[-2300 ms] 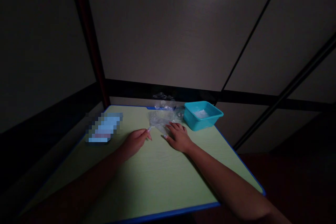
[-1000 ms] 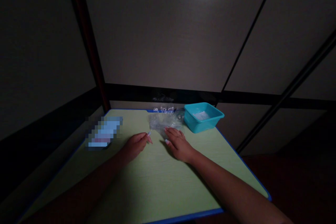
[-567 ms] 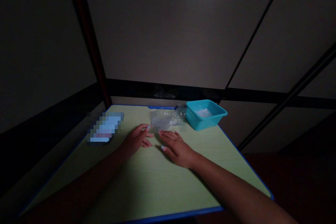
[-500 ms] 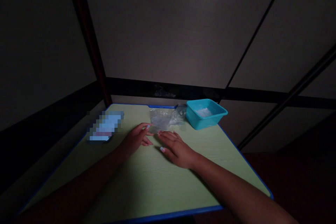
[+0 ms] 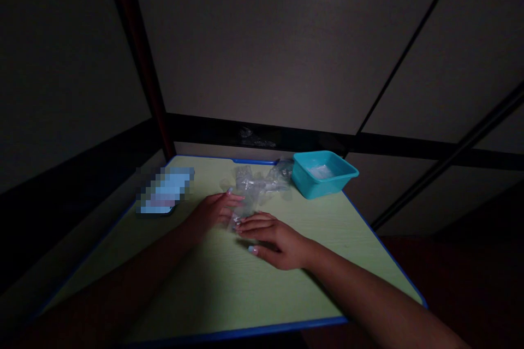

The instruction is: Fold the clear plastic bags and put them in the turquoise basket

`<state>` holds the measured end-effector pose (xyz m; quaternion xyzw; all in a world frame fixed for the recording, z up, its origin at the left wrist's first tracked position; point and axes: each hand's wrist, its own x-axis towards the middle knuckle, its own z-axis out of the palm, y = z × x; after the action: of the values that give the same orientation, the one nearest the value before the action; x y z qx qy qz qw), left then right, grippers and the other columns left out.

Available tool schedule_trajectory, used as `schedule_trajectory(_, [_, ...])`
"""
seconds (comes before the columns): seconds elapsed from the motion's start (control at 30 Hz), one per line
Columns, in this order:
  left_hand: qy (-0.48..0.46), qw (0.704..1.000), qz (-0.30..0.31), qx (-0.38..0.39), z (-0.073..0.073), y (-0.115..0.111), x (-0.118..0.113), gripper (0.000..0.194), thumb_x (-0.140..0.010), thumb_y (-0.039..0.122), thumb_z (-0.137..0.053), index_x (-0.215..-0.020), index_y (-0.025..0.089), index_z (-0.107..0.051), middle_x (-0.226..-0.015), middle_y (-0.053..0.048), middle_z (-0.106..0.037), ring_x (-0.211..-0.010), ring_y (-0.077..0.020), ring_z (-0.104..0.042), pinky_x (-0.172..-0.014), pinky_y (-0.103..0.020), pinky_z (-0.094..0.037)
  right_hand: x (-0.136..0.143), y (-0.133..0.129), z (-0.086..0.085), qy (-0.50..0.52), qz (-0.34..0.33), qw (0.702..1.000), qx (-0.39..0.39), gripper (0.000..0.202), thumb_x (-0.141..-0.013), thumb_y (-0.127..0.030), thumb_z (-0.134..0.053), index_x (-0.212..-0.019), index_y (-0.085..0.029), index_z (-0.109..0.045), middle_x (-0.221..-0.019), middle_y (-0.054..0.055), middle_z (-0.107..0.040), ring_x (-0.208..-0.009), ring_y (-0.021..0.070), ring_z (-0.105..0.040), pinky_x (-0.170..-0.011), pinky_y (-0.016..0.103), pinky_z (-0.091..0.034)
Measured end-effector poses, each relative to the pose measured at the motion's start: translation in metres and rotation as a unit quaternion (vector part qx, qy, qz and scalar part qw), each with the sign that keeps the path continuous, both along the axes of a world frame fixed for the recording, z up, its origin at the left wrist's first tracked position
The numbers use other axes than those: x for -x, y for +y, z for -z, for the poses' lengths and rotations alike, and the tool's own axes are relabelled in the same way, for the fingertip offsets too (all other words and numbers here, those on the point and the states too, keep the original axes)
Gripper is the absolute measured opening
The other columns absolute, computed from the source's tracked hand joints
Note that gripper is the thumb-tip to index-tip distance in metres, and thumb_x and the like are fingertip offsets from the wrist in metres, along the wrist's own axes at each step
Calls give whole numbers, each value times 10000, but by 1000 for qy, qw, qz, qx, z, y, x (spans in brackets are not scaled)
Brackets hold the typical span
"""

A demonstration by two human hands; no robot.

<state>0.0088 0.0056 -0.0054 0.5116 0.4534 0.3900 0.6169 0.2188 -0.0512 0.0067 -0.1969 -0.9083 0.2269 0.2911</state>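
A crumpled clear plastic bag (image 5: pixel 249 196) lies on the pale green table (image 5: pixel 229 283), its near end between my two hands. My left hand (image 5: pixel 215 210) is at the bag's left side, fingers stretched out and apart, the tips at its edge. From the right, my right hand (image 5: pixel 272 237) reaches over the table with long, extended fingers, their tips touching the near end of the bag. Its thumb stands apart from the fingers. Neither hand is closed round the plastic. Another piece of clear plastic (image 5: pixel 280 174) adjoins the bag toward the basin.
A turquoise plastic basin (image 5: pixel 317 188) with something whitish in it stands at the far right corner. A phone-like device (image 5: pixel 166 191), blurred out, lies at the far left. Wall panels (image 5: pixel 262 49) rise behind the table, whose edge is blue.
The clear plastic has spread nearer to me, its near end now between my hands. My right hand has drawn slightly back toward me, and the left fingers have straightened over the plastic's edge.
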Motion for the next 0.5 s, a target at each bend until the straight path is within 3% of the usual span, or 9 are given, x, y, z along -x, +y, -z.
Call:
schedule_trajectory(0.13, [16, 999, -29, -22, -6, -4, -2, 624, -683, 669, -617, -980, 122, -655, -1100, -149, -681, -690, -190, -650, -642, -325, -514, 2, -1, -2, 57, -38, 995, 72, 426, -960, -455, -427, -858, -148, -703, -892, 127, -738, -985, 190, -665, -945, 358, -460])
schedule_trajectory(0.27, [102, 980, -104, -132, -8, -3, 0, 464, -808, 555, -484, -997, 154, -620, -1079, -117, -666, -839, -235, -653, -693, -352, -534, -5, 2, 4, 31, -21, 980, 195, 591, -945, -560, -402, -639, -141, -684, -713, 114, -721, -721, 166, -682, -762, 307, -510])
schedule_trajectory(0.4, [182, 949, -158, -202, -8, 2, 5, 351, -832, 448, -439, -974, 173, -603, -1034, -101, -640, -992, -271, -594, -881, -424, -485, -16, 6, 10, -30, 6, 959, 282, 689, -914, -634, -382, -480, -150, -612, -493, 67, -631, -481, 121, -579, -568, 245, -472])
schedule_trajectory(0.5, [208, 936, -158, -237, -10, 2, 5, 274, -809, 406, -459, -897, 192, -606, -1061, -84, -621, -1077, -262, -544, -993, -403, -411, -20, 7, 5, -82, 81, 955, 272, 701, -928, -618, -344, -416, -170, -509, -378, 7, -493, -368, 86, -441, -491, 230, -393])
